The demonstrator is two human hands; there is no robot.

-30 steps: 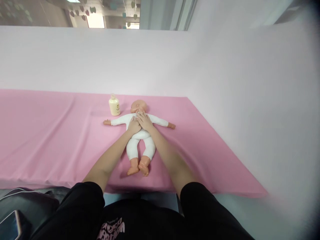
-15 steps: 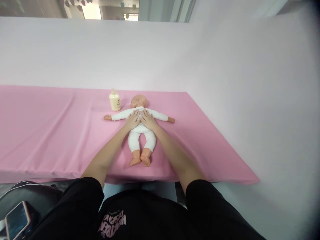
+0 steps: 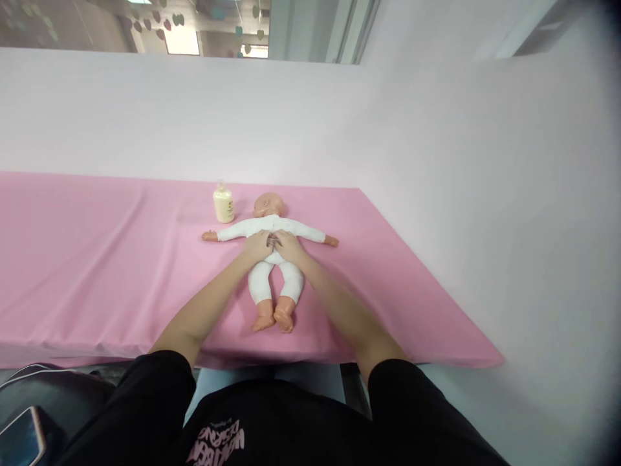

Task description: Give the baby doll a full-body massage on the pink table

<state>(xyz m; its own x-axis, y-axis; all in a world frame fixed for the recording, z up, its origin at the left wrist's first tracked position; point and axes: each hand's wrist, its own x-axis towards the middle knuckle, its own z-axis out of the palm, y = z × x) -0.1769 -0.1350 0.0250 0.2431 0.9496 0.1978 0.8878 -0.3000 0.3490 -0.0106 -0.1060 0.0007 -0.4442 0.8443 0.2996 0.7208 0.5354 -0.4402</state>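
A baby doll [image 3: 274, 224] in a white bodysuit lies on its back on a pink-covered table [image 3: 121, 259], arms spread wide, feet toward me and head turned to one side. My left hand [image 3: 259, 246] is on the left part of its belly with the fingers bent inward. Opposite it, my right hand [image 3: 290, 246] presses on the right part, also with curled fingers. The two hands almost meet at the middle of the torso, and some fingertips are hard to see. A bottle of pale yellow liquid [image 3: 224, 205] stands upright beyond the doll's arm on the left.
Behind the table rises a white wall [image 3: 194, 116] with a window [image 3: 218, 32] above. Another white wall [image 3: 509, 194] is on the right. At lower left, a phone [image 3: 22, 440] lies on a dark seat or bag [image 3: 63, 401] with a white cable.
Both hands have slid from the doll's chest down to its belly, toward me. Their fingers, flat and stretched out before, are now curled in. The view has tilted slightly up.
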